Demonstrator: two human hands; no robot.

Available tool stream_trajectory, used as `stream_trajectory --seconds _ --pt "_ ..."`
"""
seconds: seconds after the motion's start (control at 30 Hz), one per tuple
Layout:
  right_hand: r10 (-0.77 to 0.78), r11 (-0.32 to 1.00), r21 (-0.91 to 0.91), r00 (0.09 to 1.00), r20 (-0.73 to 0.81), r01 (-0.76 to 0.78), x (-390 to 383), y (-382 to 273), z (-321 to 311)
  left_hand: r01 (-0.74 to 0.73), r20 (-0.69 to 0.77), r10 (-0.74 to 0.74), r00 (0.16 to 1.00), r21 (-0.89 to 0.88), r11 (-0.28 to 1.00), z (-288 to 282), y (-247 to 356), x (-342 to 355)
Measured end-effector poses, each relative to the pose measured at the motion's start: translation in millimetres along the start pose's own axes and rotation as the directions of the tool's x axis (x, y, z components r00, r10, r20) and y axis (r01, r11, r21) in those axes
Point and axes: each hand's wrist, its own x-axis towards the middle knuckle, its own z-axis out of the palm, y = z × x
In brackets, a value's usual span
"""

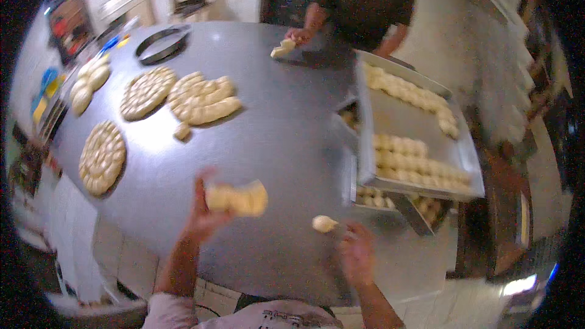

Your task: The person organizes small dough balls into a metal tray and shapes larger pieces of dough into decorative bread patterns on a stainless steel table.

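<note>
Steel tabletop (286, 146): a bakery work surface spreading before you; on each dial below, 12 points away from you and 3 to your right.
Dough log (241, 200): lumpy, at your left hand (206, 210); its long axis runs roughly from 9 to 3 o'clock, its free end facing 3.
Your left hand: fingers and thumb close about the log's 9 o'clock end, holding it; much nearer to it than your right hand (358, 250).
Dough ball (324, 224): between 3 and 4 o'clock from the log, well apart from it; about 10 o'clock from your right hand, just beside the fingertips.
Your right hand: blurred and partly curled; you cannot tell from this view whether it pinches the ball.
Deep metal tray (403, 117): about 1 o'clock from your right hand, bearing rows of dough balls (420, 167).
Dough rounds: one (102, 158) at 10 o'clock from the log, another (148, 92) nearer 11, beside a ridged dough slab (204, 100).
Co-worker's hand (300, 36): between 12 and 1 o'clock from the log, across the table, at a pale dough piece (282, 49).
</note>
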Motion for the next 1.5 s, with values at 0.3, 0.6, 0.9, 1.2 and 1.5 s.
stream_trajectory --seconds 0.3,0.6,0.9,1.2,1.5 --pt "0.286 0.957 -0.005 0.947 -0.145 -0.290 -99 76 -93 0.183 -0.172 -0.156 0.973 0.154 0.971 98 -23 -19" --pt "0.115 0.621 -0.604 0.820 -0.561 -0.500 -32 134 -158 0.411 0.183 -0.439 0.880 0.171 0.895 159 -57 -37" --pt "0.040 0.628 -0.602 0.793 -0.608 -0.493 -49 178 -204 0.325 0.326 -0.452 0.831 0.375 0.868 167 -32 -32" --pt "0.111 0.733 -0.489 0.792 -0.601 -0.473 -72 179 -217 0.277 0.319 -0.428 0.846 0.423 0.862 176 -44 -47" --pt "-0.011 0.705 -0.553 0.773 -0.634 -0.444 -87 206 -216 0.212 0.363 -0.462 0.809 0.553 0.806 170 -52 -50"
